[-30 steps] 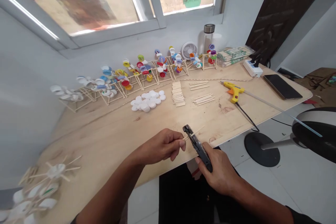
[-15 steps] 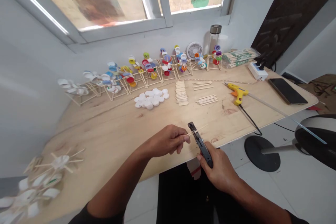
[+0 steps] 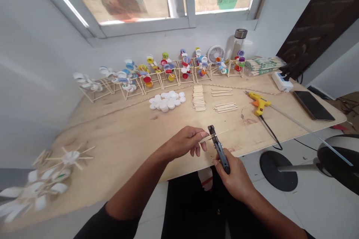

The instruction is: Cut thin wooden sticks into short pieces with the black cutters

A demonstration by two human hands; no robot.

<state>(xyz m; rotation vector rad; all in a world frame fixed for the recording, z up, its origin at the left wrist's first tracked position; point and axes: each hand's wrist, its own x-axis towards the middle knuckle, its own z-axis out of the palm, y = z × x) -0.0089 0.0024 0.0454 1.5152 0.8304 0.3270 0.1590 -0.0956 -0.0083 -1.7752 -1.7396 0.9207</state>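
Seen from the head-worn camera, a person in dark clothing works at a pale wooden table (image 3: 126, 149) set beneath a window (image 3: 148, 28) in a white-walled room, with a dark carved door (image 3: 311, 15) at far right and light floor tiles (image 3: 316, 201) below. The left hand (image 3: 192, 141), fingers curled, pinches a thin wooden stick (image 3: 223, 132) above the table's near edge; the right hand (image 3: 234, 175) is wrapped around the handles of a dark cutting tool (image 3: 221, 153), its head crossing the stick.

Along the wall stands a row of stick-framed models (image 3: 147, 79) bearing colourful caps, beside a small white fan (image 3: 215, 55), a clear bottle (image 3: 238, 46) and a bagged bundle of sticks (image 3: 263, 66). A length of twisted cord (image 3: 112, 113) runs across the surface in front of them. Nearer lie white caps (image 3: 167, 101), a column of short sticks (image 3: 199, 99), two groups of longer ones (image 3: 225, 107), a yellow glue gun (image 3: 260, 103), a phone (image 3: 313, 105) and a white power strip (image 3: 282, 82).

At lower left, a spoked wheel (image 3: 70, 158) and a paddled one (image 3: 35, 189) are blurred. The right frame edge cuts off a black-based stand (image 3: 278, 171). Fingers hide the stick's held end, so whether there is more than one cannot be told; the tool's bite is too small to read.
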